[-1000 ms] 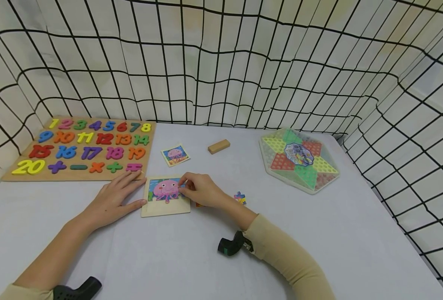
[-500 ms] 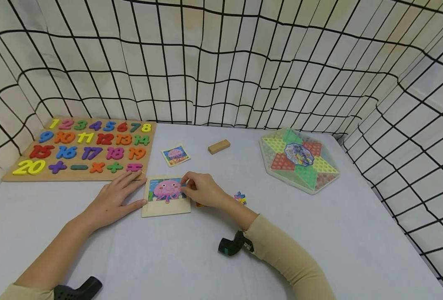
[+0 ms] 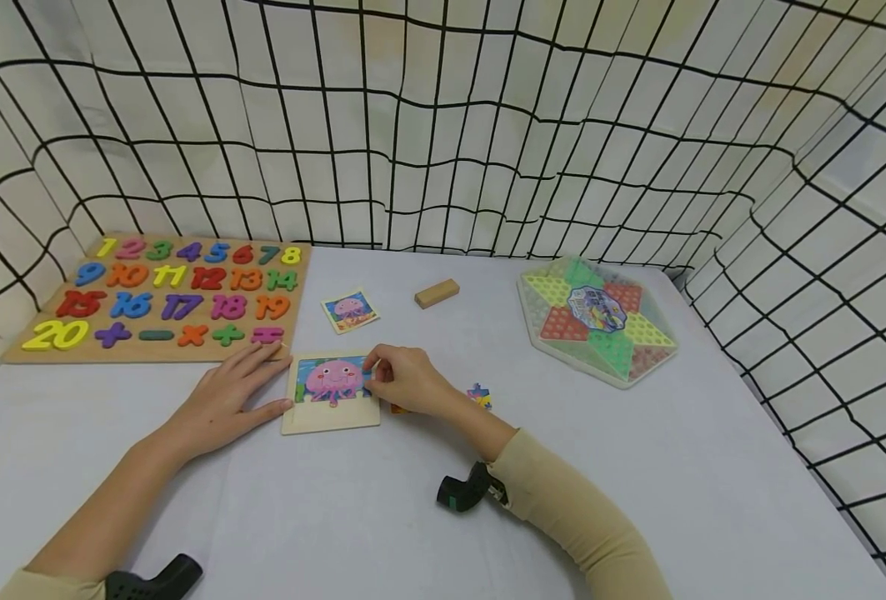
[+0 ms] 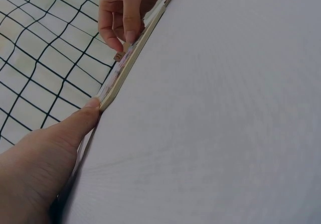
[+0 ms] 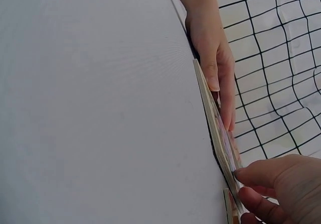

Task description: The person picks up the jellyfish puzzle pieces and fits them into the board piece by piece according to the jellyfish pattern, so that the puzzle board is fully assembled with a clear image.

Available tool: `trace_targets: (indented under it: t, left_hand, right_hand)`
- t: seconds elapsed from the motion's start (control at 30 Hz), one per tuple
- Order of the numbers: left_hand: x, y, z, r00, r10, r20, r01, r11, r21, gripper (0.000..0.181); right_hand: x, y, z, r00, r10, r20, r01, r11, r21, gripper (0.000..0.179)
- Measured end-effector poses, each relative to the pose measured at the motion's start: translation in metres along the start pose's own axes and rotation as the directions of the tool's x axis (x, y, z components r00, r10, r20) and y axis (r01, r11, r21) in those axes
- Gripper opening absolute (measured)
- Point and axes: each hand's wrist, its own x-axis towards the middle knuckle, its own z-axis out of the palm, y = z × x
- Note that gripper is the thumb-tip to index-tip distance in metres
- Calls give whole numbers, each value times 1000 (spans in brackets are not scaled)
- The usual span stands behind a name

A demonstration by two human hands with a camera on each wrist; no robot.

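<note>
A wooden jigsaw puzzle board [image 3: 330, 419] lies on the table, its upper part filled with a pink octopus picture and its lower strip bare wood. My left hand [image 3: 227, 400] rests flat beside it, fingers extended, with fingertips and thumb touching its left edge; the left wrist view shows that thumb [image 4: 75, 126] against the rim. At the board's right edge my right hand [image 3: 410, 382] pinches a puzzle piece [image 3: 367, 390] between thumb and curled index finger. Most of that piece is hidden by the fingers. Loose puzzle pieces [image 3: 480, 396] lie right of the board, one partly under my right hand.
Behind the board lie a small octopus picture card [image 3: 350, 311] and a wooden block [image 3: 437, 293]. A number board [image 3: 150, 346] stands back left, a hexagonal game box [image 3: 598, 321] back right. Black netting [image 3: 412, 150] rises around the white table [image 3: 322, 517].
My right hand has shifted slightly to the right along the picture, uncovering a little more of the octopus. The left hand and the board have stayed in place.
</note>
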Motion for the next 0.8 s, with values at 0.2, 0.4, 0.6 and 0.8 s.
trace_targets:
  t: [0.2,0.4,0.6,0.8]
  left_hand:
    - [0,-1,0,1000,3,-5,-3,1000,2,65]
    - [0,-1,0,1000,5,-9,-5,1000,2,65]
    - [1,0,2,1000,-2,-4,2,1000,4,65]
    - [1,1,1,1000,-6,2,5,1000,6,65]
  right_hand:
    - [0,-2,0,1000,21,-16,-22,998,-52,17]
    - [1,-3,0,999,19,-35,-22,995,-98,17]
    - [-2,-1,-1,999,-2,-34,-2,992,-126,17]
    - [-8,5,-5,1000,10,-25,-13,989,-144,18]
